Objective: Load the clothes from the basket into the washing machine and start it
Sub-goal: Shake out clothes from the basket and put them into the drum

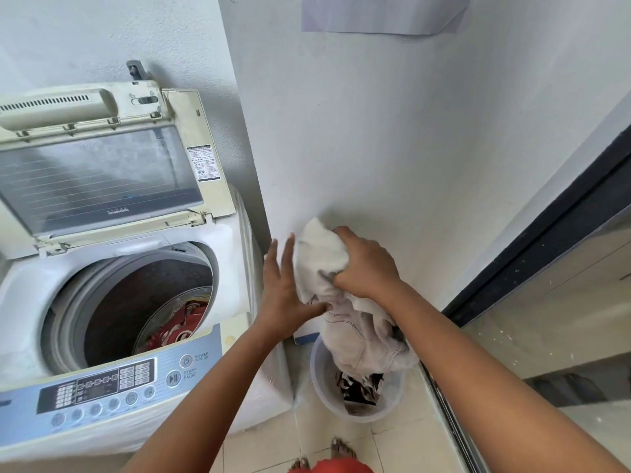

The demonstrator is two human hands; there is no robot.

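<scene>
Panel (102, 387) reads POWER, START/PAUSE; right hand (365, 268) grips garment (327, 261)

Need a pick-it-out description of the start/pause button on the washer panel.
Find the washing machine on the left, lid up, and follow its blue front control panel to the right end. Two round buttons sit stacked there: the start/pause button is the lower one, marked with a play-pause symbol, below the power button.
</scene>
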